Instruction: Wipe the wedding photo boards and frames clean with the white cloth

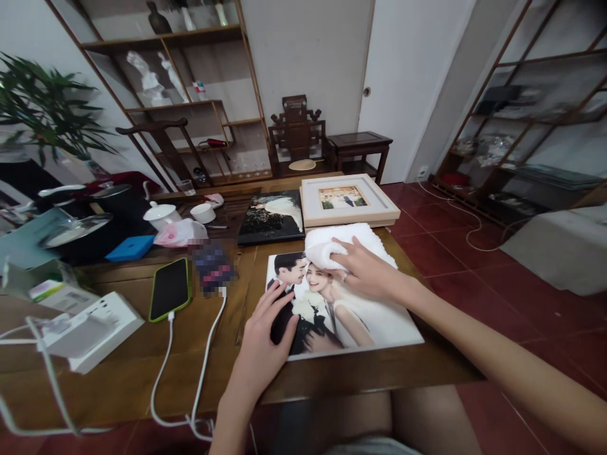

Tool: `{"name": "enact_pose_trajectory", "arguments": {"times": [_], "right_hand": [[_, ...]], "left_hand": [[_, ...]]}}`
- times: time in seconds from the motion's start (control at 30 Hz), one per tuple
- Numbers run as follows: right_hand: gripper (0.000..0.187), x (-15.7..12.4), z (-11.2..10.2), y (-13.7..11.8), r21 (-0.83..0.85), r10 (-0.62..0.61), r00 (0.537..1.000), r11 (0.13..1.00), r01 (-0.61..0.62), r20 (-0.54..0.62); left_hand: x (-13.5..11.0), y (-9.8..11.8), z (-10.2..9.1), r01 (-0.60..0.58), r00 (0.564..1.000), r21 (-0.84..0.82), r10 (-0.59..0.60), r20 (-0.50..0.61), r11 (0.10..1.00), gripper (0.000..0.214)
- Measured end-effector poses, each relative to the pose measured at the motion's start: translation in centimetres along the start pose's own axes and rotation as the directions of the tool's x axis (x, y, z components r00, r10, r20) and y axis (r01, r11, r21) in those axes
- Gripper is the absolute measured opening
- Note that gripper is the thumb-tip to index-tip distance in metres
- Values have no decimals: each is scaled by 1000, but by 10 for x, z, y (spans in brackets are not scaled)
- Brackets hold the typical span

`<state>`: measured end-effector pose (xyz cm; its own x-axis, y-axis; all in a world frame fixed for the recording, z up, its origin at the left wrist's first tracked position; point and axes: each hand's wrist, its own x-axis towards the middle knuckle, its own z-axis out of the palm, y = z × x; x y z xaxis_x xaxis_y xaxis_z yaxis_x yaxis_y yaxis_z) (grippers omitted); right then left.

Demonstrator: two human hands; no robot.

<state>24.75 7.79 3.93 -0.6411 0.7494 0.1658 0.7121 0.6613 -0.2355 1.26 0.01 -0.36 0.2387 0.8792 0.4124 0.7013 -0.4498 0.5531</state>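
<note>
A large glossy wedding photo print (374,319) lies flat on the wooden table (142,354) in front of me. My left hand (268,332) rests flat on its lower left corner, fingers spread. My right hand (363,272) presses a folded white cloth (332,243) against the upper part of the print, fingers curled over the cloth.
Behind the print lie a dark photo panel (272,218) and a white framed photo (346,199). To the left are a green-cased phone (169,289) with a white charging cable (164,360), a white power strip (90,328), a blue box (130,248), teaware and pots.
</note>
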Motion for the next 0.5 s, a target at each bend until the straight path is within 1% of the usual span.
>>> {"name": "enact_pose_trajectory", "arguments": {"times": [0.07, 0.13, 0.2, 0.27, 0.33, 0.37, 0.43, 0.5], "right_hand": [[29, -4, -5, -8, -11, -5, 1000, 1000, 5, -6], [29, -15, -12, -24, -6, -3, 1000, 1000, 3, 27], [28, -34, -18, -43, 10, 22, 997, 1000, -22, 75], [27, -57, -18, -61, 35, 40, 991, 998, -44, 127], [28, -83, -9, -76, 71, -4, 984, 997, -8, 176], [28, -95, -2, -81, 82, -18, 984, 997, 4, 178], [18, -113, 15, -87, 101, -82, 991, 992, 71, 109], [14, -121, 23, -89, 92, -82, 992, 993, 73, 97]], "left_hand": [[0, 0, 0, 0, 1000, -1, 0, -4, 1000, 30], [0, -1, 1, 1, 1000, 2, -1, -5, 1000, 30], [1, -1, 1, 3, 1000, 7, -3, -4, 1000, 30], [1, -1, 1, 6, 1000, 14, -6, 3, 1000, 30], [1, -1, 1, 6, 1000, 21, -6, 11, 1000, 31], [1, -1, 1, 5, 1000, 24, -6, 13, 1000, 31], [1, -1, 0, 6, 1000, 30, -7, 15, 1000, 32], [0, 0, 0, 6, 1000, 35, -7, 14, 999, 32]]}}
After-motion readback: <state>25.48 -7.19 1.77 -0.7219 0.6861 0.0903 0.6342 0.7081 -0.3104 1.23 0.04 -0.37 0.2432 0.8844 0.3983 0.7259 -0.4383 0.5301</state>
